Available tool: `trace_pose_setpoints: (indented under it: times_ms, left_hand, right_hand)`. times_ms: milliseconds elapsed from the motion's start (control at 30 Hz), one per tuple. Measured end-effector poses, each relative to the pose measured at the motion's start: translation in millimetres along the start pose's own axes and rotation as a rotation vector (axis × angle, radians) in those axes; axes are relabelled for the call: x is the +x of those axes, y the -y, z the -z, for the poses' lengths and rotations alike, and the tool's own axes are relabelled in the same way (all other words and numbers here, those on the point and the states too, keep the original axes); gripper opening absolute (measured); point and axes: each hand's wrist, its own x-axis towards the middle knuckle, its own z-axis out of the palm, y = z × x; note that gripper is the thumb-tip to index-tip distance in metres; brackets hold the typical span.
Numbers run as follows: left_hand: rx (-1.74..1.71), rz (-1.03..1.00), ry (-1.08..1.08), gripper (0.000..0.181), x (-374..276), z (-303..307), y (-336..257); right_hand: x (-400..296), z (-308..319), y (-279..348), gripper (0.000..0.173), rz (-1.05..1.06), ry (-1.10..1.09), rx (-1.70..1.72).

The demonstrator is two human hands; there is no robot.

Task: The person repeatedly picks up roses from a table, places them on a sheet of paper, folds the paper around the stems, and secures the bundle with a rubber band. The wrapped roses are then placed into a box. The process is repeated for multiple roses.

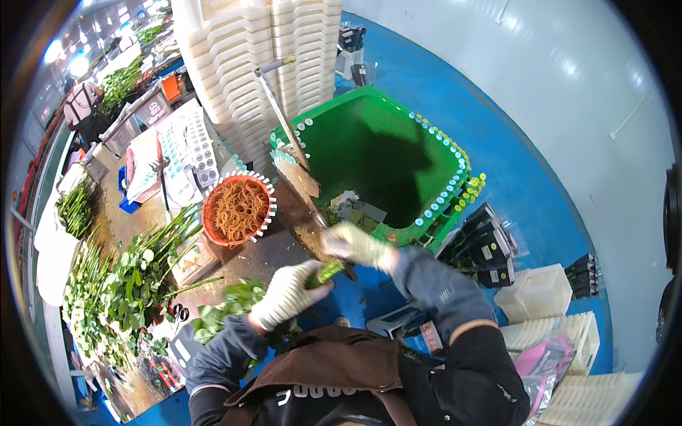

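My left hand (290, 293), in a striped knit glove, grips a bundle of green cut stems (330, 270). The bundle's leaves (229, 306) spread out behind that hand, over the table's edge. My right hand (354, 247), gloved too and blurred, is just beyond the stem ends with its fingers curled; whether it holds anything is unclear. Beside it runs a long metal lever blade (314, 210) along the edge of the worktable (234, 269), its raised handle (274, 65) at the far end. An orange bowl of rubber bands (238, 210), its rim lined with white stickers, stands left of the blade.
A large green bin (367, 98) with stickers on its rim holds scraps beyond my right hand. White crates (229, 58) stand stacked behind. Leafy stems (133, 282), scissors (181, 312) and sticker sheets (184, 141) lie on the table. Black sleeves (482, 245) stand at right. A person (82, 109) works far left.
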Motion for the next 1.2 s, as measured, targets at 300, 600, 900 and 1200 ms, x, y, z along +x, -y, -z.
trace_pose_setpoints:
  times_ms: [300,600,900,1200]
  left_hand:
    - [0.306,-0.117,-0.218,0.042,18.9,-18.2,40.6]
    - [0.227,-0.154,0.023,0.035,4.1,-76.1,70.3]
    - [0.277,0.037,-0.172,0.100,37.3,-104.1,136.2]
    - [-0.881,0.953,-1.329,0.036,-392.2,-113.4,195.6]
  right_hand:
    - [-39.7,-26.7,66.9,0.025,0.094,-0.322,-0.487]
    - [-1.1,-37.7,56.2,0.037,-0.108,0.200,-1.056]
    - [33.4,-21.1,78.1,0.030,0.504,-0.635,-0.344]
    - [123.0,-253.8,-60.8,0.022,0.205,0.032,-0.277]
